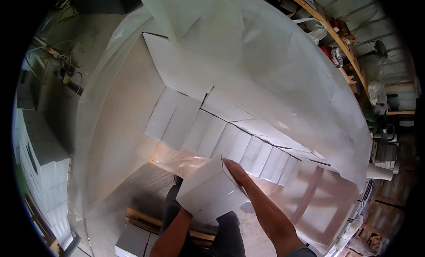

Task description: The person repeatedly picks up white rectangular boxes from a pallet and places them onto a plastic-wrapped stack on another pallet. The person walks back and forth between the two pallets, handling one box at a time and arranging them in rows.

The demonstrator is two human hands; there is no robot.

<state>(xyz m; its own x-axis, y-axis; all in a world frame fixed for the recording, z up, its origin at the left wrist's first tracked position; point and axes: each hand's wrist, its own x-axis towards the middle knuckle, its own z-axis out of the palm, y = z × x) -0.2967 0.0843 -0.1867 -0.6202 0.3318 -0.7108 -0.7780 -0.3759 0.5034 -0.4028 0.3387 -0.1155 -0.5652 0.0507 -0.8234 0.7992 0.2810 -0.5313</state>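
Observation:
A white cardboard box (pixel 208 188) is held tilted in front of my legs, between both my hands. My right hand (pixel 236 170) grips its upper right side. Beneath the lower left of the box is my left hand (pixel 185 215); its fingers are hidden behind the carton. Just beyond stands a row of similar white boxes (pixel 226 144), packed side by side, with more boxes (pixel 177 84) stacked on top. A large translucent plastic sheet (pixel 265 57) drapes over the stack.
A tan panel (pixel 119 119) rises at the left of the stack. Further white boxes sit on a wooden pallet (pixel 133 218) by my feet, and others (pixel 51 186) are piled far left. Shelving with a wooden beam (pixel 338 40) runs along the right.

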